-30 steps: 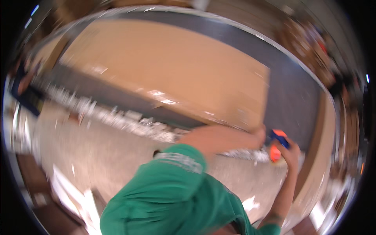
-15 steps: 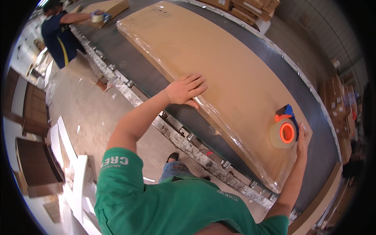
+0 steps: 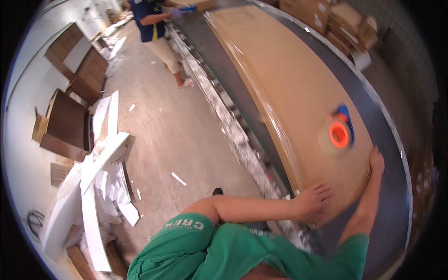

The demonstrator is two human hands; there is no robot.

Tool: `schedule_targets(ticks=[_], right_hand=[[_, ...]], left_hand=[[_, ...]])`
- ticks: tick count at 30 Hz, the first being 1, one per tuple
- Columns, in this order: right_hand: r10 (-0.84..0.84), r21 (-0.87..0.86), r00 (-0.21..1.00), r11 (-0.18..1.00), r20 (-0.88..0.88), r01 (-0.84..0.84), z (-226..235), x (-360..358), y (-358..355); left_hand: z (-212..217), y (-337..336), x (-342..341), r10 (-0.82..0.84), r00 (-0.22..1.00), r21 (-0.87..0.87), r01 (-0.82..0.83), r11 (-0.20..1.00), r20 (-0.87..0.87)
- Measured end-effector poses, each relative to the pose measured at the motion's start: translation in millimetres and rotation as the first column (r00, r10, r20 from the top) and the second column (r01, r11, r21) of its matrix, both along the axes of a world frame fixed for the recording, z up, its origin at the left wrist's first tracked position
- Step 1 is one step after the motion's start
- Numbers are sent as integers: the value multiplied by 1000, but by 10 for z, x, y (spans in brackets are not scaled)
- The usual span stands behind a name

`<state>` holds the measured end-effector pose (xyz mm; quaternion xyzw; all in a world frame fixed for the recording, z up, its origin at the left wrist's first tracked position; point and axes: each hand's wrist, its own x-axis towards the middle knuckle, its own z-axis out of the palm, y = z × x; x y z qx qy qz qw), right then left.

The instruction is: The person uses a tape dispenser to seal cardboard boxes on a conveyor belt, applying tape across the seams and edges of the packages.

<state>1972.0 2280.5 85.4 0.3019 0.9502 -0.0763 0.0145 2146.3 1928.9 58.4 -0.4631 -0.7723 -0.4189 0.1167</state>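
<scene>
Tape roll point(image 3: 339, 134) lies on the carton point(image 3: 289, 93), beyond both hands: left point(image 3: 313, 201) flat, right point(image 3: 376, 161) flat at the edge, fingertips blurred.

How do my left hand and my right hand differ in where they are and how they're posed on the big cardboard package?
The left hand lies flat, fingers spread, on the near corner of the long cardboard package, while the right hand rests at its far edge with fingers together. The right hand sits just below the tape dispenser; the left hand is farther from it. The left forearm lies across the picture, the right runs upward. Both hands are bare, open and hold nothing.
</scene>
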Motion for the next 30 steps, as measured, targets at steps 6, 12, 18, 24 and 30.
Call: schedule_targets(ticks=[6, 12, 18, 24, 30], right_hand=[[192, -32, 969, 981, 158, -189, 142, 1606, -1278], [521, -516, 852, 743, 46, -427, 833, 1357, -2974], [334, -696, 899, 716, 283, -47, 771, 1156, -2958], [295, -557, 948, 771, -119, -309, 1003, 2846, -2086], [-207, -920, 962, 381, -179, -90, 999, 4406, -1280]], left_hand=[[425, -844, 865, 138, 985, -583, -54, 811, 100], [237, -1320, 1672, 266, 956, -604, -287, 743, -126], [115, -1082, 1827, 260, 929, -539, -366, 758, -265], [15, -903, 1954, 304, 849, -619, -524, 585, -432], [-22, -299, 1958, 272, 797, -543, -576, 611, -539]])
